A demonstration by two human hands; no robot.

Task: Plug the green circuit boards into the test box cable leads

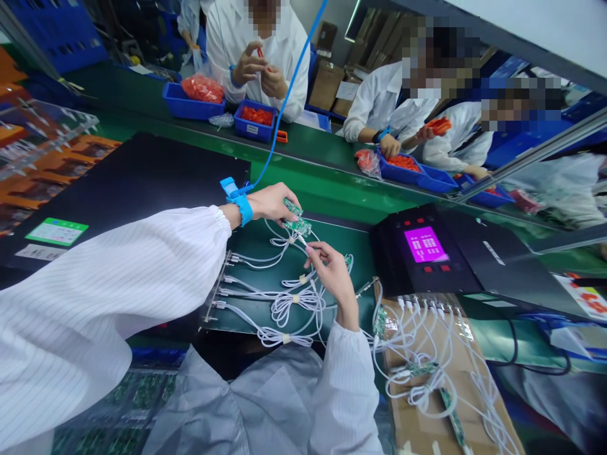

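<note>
Insp. note, taken standing nr the table (361,258): left hand (276,201), w/ blue wrist strap (244,210), had its fingers closed on a green PCB (301,225), held clear above the table and the bundled white cables (308,301). The PCB showed on both sides of the thumb; one piece or two, couldn't tell. Right hand (332,268) had its fingers pinched on a white plug (302,239) at the PCB's near edge; whether fully seated, n/a from that angle. Black unit (488,246) w/ lit magenta screen (425,244) stood to the right, beyond the cables. Handling, in my est.: PCB v. light, stiff, not prone to slip, but fragile; parts on its face could prob. snap or lift under thumb pressure, so best taken by opp. bare edges, fingers off the components, w/ no bending. Left grip lay partly over the populated face, i.e. less than ideal. Plug looked rigid and light, its cable soft and springy; best hold = plug body, close behind the tip, pushed straight, as any sideways lever would prob. strain the socket. Cable slack adequate, though loops lay close enough to snag.
</note>
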